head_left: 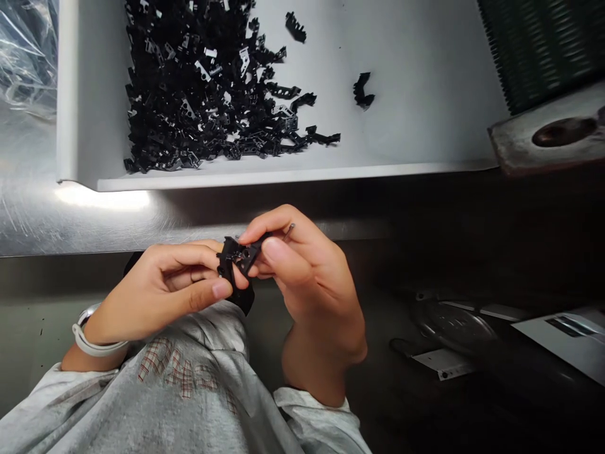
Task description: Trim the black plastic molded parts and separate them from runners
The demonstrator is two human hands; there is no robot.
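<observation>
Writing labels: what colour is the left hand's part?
The part is black, clearest in the head view.

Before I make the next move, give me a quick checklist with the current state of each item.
1. Left hand has a grip on the black part: ok, thumb and fingers pinch it.
2. Right hand on the work: ok, its thumb and forefinger are at the part's other side.
3. Pin secured: cannot tell; it juts out by the right forefinger, its lower end hidden.
4. Both hands outside the tray: ok, on the wearer's side of its rim.
5. Pile gathered together: not ok, two pieces lie apart from it inside the tray.
</observation>
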